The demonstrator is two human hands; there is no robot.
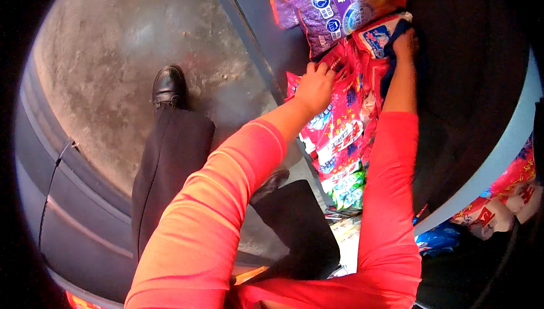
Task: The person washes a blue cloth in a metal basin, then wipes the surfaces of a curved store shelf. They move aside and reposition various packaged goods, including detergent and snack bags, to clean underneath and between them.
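Observation:
My left hand lies on a row of red plastic packets, its fingers curled over their upper end. These packets bear printed writing and overlap one another. Farther up, my right hand has a dark cloth in its grasp, partly over a packet with a blue picture label. Some of the cloth hangs down beside the wrist, in shadow. Above both hands leans a large purple detergent bag with orange edges. Green-and-white packets lie at the near end of the row.
A dark metal edge runs along the left of the packets, beside concrete floor. My black shoe stands there. A curved grey panel borders the lower left. Beyond a pale curved rim lie more red packets and a blue packet.

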